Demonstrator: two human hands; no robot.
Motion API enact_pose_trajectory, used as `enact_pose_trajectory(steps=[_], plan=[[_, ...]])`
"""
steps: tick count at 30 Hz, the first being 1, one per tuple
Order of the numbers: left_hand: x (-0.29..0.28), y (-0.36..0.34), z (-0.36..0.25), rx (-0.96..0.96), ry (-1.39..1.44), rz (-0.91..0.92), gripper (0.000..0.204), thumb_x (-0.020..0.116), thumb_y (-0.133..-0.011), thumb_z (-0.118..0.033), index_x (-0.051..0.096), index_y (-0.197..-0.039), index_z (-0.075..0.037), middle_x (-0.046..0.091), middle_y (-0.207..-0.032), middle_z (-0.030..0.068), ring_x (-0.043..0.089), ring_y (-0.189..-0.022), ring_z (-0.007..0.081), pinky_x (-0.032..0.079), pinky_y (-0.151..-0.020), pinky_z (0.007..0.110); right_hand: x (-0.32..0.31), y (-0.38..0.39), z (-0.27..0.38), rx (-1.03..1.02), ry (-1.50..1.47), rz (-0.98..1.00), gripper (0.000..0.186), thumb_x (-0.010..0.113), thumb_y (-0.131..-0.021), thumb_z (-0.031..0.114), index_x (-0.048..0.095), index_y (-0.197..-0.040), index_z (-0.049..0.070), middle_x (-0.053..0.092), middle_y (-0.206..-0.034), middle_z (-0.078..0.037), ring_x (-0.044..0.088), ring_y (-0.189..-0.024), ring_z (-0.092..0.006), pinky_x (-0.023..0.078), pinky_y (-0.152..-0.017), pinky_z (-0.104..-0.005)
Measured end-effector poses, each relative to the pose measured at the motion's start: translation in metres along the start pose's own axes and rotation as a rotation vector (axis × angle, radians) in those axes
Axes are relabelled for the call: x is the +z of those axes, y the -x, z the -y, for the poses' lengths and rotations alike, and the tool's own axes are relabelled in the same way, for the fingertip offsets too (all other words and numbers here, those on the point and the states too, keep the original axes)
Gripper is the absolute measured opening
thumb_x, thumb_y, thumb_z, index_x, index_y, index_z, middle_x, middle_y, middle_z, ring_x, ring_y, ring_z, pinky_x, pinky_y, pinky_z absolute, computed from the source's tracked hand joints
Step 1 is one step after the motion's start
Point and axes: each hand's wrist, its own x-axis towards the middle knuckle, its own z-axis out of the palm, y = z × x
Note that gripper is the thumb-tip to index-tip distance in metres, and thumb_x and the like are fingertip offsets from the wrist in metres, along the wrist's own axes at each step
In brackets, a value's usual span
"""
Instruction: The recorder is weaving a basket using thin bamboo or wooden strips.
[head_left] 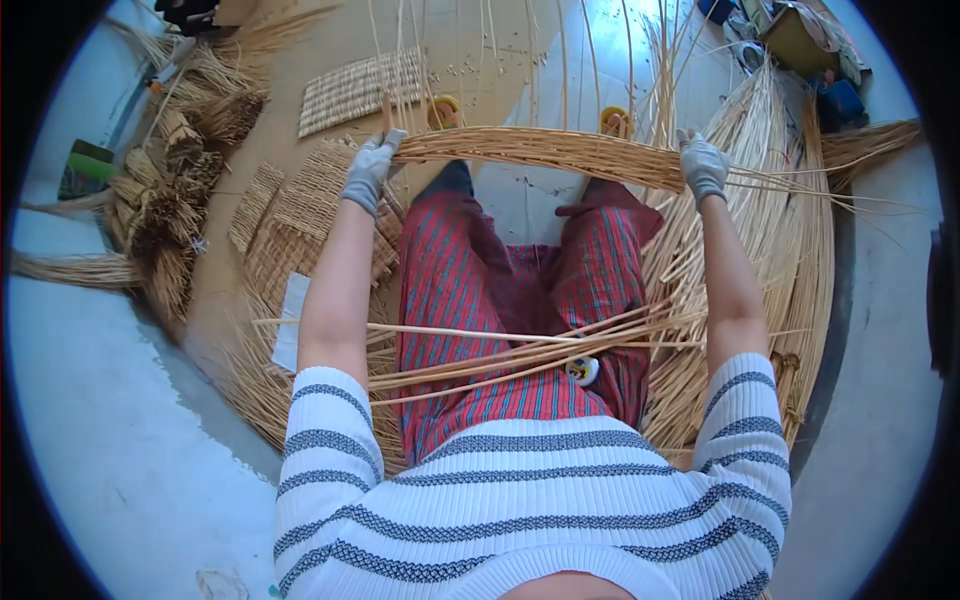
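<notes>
A long woven wicker panel [540,150] stretches across in front of my knees, bowed slightly upward, with thin upright canes rising from it toward the far side. My left hand [370,172], in a pale grey work glove, is closed on its left end. At the other end my right hand [705,165], gloved alike, grips the panel's edge, and loose cane ends stick out to the right past it. Several peeled canes [500,355] lie across my lap over red striped trousers. Beside them on my lap is a small round white object [582,371].
Woven mats [320,210] lie on the floor at left, another mat [362,92] farther off. Bundles of dry stalks [170,200] line the left side. A large sheaf of pale canes [765,230] spreads at right. A blue container [840,100] stands far right.
</notes>
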Motion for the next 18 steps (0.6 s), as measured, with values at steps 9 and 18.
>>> enact_pose_trajectory(steps=[9,18], plan=[[0.004,-0.003,-0.026,-0.071,0.120,0.120,0.042,0.063,-0.108,-0.043,0.071,-0.132,-0.009,0.072,-0.128,0.0094,0.069,-0.119,0.0250,0.061,-0.103,0.044,-0.013,-0.024,0.012,-0.021,-0.034,0.036,0.062,0.035,-0.110,0.061,0.068,-0.140,0.019,0.075,-0.128,-0.017,0.069,-0.122,-0.0401,0.045,-0.108,-0.0534],[0.012,0.058,-0.060,-0.094,0.068,0.254,0.044,0.052,-0.114,-0.040,0.068,-0.131,-0.002,0.072,-0.127,0.0128,0.071,-0.116,0.0241,0.061,-0.104,0.042,-0.009,-0.011,-0.025,-0.039,-0.065,0.098,0.067,0.030,-0.111,0.062,0.066,-0.144,0.016,0.072,-0.136,-0.017,0.066,-0.127,-0.0389,0.044,-0.111,-0.0522]])
